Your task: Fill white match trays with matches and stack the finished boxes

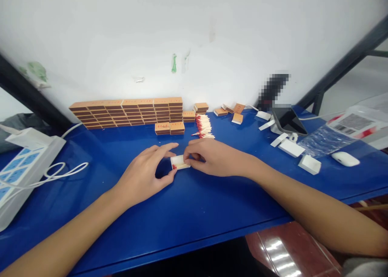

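Note:
A small white matchbox tray (177, 160) lies on the blue table, with several red-tipped matches (181, 166) along its near side. My left hand (147, 170) holds the tray's left end between thumb and fingers, the index finger stretched out above it. At the tray's right end, my right hand (214, 157) has its fingers pinched together over the inside; whatever is between the fingertips is hidden. Just beyond my right hand is a pile of loose matches (203, 125), heads mostly to the left.
Stacked matchboxes (130, 113) line the wall, with two more boxes (169, 128) in front. Several loose matchbox pieces (238, 118) lie right of the match pile. A power strip (27, 168) with white cables stands left. A phone (289, 120), white blocks (309, 163) and plastic wrap (324, 139) lie right.

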{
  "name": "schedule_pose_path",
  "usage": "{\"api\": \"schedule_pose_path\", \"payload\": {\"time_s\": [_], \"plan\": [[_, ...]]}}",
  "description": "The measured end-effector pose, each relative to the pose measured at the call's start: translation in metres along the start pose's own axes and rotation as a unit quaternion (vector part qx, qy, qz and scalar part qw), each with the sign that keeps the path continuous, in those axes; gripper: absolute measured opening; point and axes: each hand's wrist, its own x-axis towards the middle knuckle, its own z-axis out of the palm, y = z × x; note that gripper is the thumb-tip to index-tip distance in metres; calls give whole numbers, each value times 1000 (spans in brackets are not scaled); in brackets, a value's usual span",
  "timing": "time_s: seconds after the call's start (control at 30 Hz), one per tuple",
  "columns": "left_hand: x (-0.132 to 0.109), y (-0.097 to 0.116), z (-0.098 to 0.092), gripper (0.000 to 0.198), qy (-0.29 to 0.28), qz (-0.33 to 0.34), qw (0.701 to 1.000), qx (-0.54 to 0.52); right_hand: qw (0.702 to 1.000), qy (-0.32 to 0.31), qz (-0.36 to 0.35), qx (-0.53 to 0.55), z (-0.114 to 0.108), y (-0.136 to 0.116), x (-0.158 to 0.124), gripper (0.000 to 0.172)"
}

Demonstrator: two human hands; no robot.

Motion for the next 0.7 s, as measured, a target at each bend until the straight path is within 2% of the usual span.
{"api": "schedule_pose_path", "payload": {"time_s": [0.23,0.33,0.43,0.57,0.7], "plan": [[-1,-1,0,58,-3,3,1000,-6,1000,20,8,20,6,-3,2,9],[-1,-1,0,58,-3,4,1000,-4,998,55,27,0,-8,10,1,8],[-2,1,0,58,1,5,1000,-4,988,115,69,-77,-29,36,-4,10],[-2,2,-1,57,7,3,1000,-1,981,60,114,-142,-44,66,-9,15],[-1,0,-1,56,2,-1,1000,4,981,17,140,-137,-41,71,-9,14]]}}
